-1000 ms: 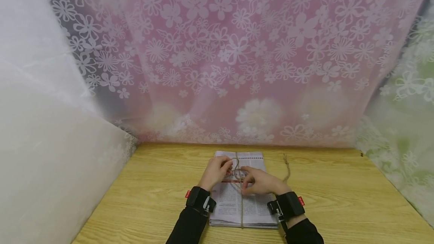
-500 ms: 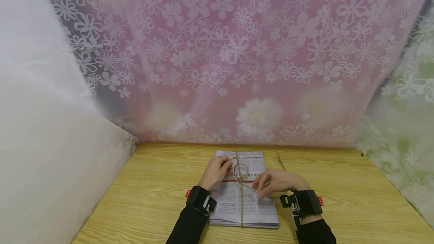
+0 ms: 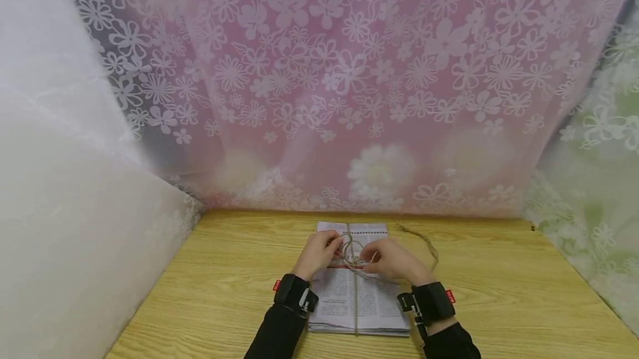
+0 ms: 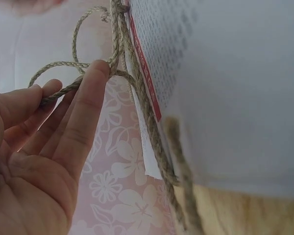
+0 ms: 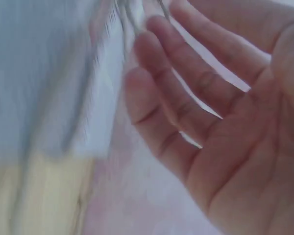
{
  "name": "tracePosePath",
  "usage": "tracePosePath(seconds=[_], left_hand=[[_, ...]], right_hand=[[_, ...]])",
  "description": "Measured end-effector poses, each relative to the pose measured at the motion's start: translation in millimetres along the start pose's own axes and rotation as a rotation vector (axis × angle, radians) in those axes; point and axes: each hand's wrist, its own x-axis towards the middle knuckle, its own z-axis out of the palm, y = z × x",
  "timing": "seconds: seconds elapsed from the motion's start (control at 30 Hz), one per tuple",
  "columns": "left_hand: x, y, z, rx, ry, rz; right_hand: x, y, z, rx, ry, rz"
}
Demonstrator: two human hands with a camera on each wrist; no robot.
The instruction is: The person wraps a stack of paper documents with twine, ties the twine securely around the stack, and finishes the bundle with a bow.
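Observation:
A stack of folded newspapers lies on the table, with jute twine running lengthwise and crosswise over it. Small loops of the twine stand up where the strands cross. At the left of these loops my left hand pinches one strand between thumb and forefinger; the left wrist view shows the pinched loop clearly. My right hand hovers at the right side of the loops, fingers loosely bent, thumb and forefinger apart. In the blurred right wrist view, its fingertips are near the strands, with the thumb tip out of view.
A frayed twine tail curves over the wood-grain table right of the stack. Behind the table hangs a pink flowered curtain. White sheeting stands at the left, a green flowered curtain at the right.
My right hand drew away to the right, pulling a strand, then came back left to the loops. The loose tail shifted and now bends in a curve. My left hand stayed still, still pinching.

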Motion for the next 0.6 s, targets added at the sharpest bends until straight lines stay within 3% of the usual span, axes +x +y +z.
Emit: tracePosePath(seconds=[0.13,0.3,0.6], left_hand=[[-0.3,-1.0,-0.2,0.002,-0.006,0.003],[-0.7,-2.5,0.3,0.006,-0.013,0.006],[-0.4,-4.7,-0.6,0.005,-0.01,0.01]], right_hand=[[8.9,-13.3,17.8,-0.085,0.037,-0.016],[8.7,-16.3,27.0,-0.08,0.045,0.059],[13.6,-11.2,31.8,-0.048,-0.043,0.112]])
